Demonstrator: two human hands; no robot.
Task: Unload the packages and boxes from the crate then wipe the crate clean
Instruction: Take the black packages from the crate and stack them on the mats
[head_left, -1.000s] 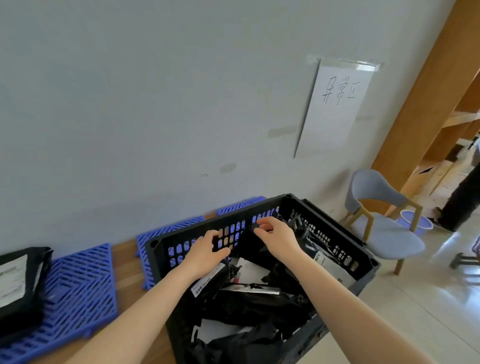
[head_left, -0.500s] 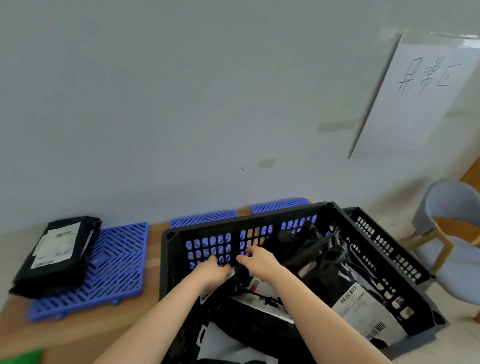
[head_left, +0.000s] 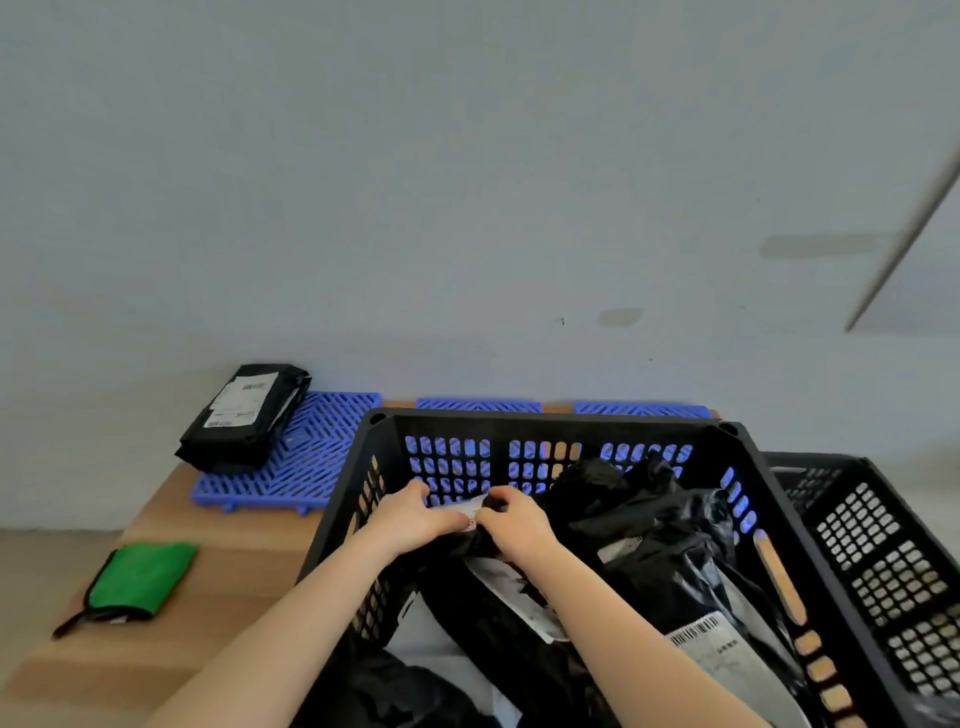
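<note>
Both hands reach into the black crate (head_left: 545, 423); left hand (head_left: 410, 519) and right hand (head_left: 511, 522) fingers pinch a black package (head_left: 483, 525) among others.

Left hand (head_left: 410, 519) and right hand (head_left: 511, 522) grip a black package (head_left: 470, 512) inside the crate (head_left: 545, 421).

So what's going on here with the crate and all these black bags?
A person is unloading a black crate on a wooden table. Both the left hand and the right hand grip a labelled black package near the crate's far wall. Many more black packages fill the crate. One unloaded package lies on a blue mat, and a green cloth lies untouched on the table.
</note>
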